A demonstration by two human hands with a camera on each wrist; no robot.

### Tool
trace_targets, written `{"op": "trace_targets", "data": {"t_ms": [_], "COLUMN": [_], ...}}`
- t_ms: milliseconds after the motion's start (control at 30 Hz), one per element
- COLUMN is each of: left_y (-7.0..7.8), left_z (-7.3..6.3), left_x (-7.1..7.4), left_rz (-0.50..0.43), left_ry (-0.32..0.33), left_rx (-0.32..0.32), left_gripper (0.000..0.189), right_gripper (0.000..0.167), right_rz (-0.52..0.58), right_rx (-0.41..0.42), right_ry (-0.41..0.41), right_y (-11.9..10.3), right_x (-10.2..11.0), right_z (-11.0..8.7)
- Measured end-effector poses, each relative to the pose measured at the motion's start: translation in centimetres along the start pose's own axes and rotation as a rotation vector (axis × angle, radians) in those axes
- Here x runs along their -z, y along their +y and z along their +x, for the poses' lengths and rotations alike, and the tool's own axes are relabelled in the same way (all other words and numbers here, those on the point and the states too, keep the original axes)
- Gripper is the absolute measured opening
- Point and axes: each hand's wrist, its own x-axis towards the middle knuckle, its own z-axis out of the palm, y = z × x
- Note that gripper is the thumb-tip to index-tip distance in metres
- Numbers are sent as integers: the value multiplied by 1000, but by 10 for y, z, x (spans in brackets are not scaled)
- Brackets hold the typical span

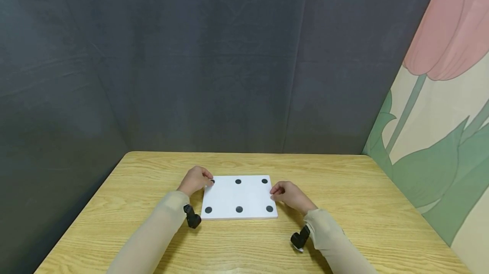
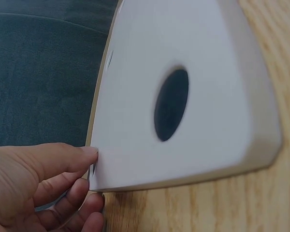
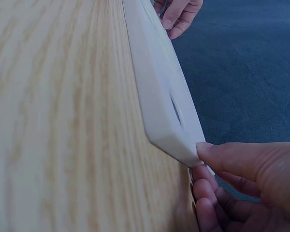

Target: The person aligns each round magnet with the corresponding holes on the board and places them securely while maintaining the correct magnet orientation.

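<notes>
A white rectangular board with two rows of round black spots lies on the wooden table. At its far left corner my left hand pinches the edge, thumb on top and fingers curled at the side. My right hand holds the right edge the same way, its thumb over the rim and the fingers tucked low against the side. In the left wrist view one black spot shows large near the board's front corner. The left thumb partly covers the far left spot.
The wooden table extends around the board on every side. A dark grey curtain hangs behind and to the left. On the right stands a wall panel painted with a pink tulip and green leaves. Each wrist wears a small black camera.
</notes>
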Motion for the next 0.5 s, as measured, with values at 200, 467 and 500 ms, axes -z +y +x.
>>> {"op": "trace_targets", "data": {"t_ms": [200,467,500], "left_y": [1,-2,-2], "left_z": [-3,-4,-3], "left_x": [4,9,10], "left_rz": [-10,12,13], "left_ry": [-7,-5,-2], "left_rx": [-6,-39,-44], "left_gripper": [13,11,11], "right_gripper": [6,6,7], "right_rz": [-8,28,37], "right_rx": [8,67,78], "right_ry": [-2,-26,-31], "right_y": [0,-1,-1], "right_x": [1,7,8], "right_z": [0,-1,-1]}}
